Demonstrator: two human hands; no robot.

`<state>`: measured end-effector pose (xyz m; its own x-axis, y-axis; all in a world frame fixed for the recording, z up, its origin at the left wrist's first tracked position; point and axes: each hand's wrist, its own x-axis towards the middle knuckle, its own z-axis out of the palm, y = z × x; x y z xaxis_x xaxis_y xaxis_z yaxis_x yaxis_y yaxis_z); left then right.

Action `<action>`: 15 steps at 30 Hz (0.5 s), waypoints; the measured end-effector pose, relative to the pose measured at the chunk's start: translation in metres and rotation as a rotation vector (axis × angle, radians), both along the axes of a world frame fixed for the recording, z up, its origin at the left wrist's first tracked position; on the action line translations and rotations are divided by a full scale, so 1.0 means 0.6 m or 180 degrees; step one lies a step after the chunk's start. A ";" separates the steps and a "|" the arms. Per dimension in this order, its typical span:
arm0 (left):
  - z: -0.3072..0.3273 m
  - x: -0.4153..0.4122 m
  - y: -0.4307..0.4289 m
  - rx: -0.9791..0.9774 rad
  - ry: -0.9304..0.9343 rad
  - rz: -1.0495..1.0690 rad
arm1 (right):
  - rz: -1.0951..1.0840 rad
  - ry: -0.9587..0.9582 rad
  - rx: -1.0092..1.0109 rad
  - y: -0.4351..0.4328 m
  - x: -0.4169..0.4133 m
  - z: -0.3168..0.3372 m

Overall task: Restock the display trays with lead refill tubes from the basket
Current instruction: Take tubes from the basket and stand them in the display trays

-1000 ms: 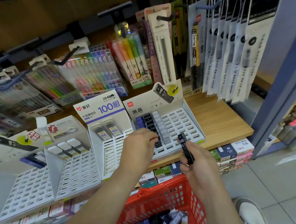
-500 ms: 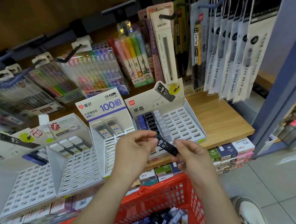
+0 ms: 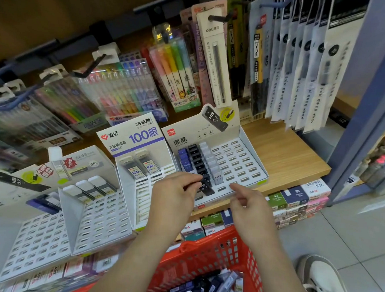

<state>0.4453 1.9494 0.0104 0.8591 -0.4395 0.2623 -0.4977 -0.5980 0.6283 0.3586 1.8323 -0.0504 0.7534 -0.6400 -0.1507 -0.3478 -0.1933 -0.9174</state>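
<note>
**Desk:** How far along is the restock?

**Photographer:** Early, by the look of it. Just beyond the left hand, the display tray carries three short columns of stocked tubes. The slots beyond the right hand are bare. The basket below both wrists is well filled.

**Desk:** And the tube?

**Photographer:** The left fingertips pinch the black lead refill tube over the tray's near slots. It slants down toward the right hand, which is loosely curled and holds nothing.
</note>
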 end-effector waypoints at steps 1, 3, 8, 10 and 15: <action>-0.003 0.003 -0.001 0.0089 -0.0162 -0.0094 | 0.0016 0.0024 -0.0045 0.000 0.001 0.001; -0.007 0.008 -0.003 0.0115 -0.0306 -0.0201 | 0.0028 0.0050 -0.0090 0.001 0.002 0.001; -0.027 0.011 -0.009 0.0213 -0.0339 -0.0288 | 0.0088 0.0065 -0.0204 0.002 0.005 -0.006; -0.033 0.010 -0.011 0.0229 -0.0345 -0.0333 | 0.0135 0.0074 -0.0212 0.000 0.006 -0.009; -0.021 -0.007 -0.002 0.0261 -0.0247 -0.0299 | 0.0163 -0.0055 -0.0271 -0.002 0.004 0.001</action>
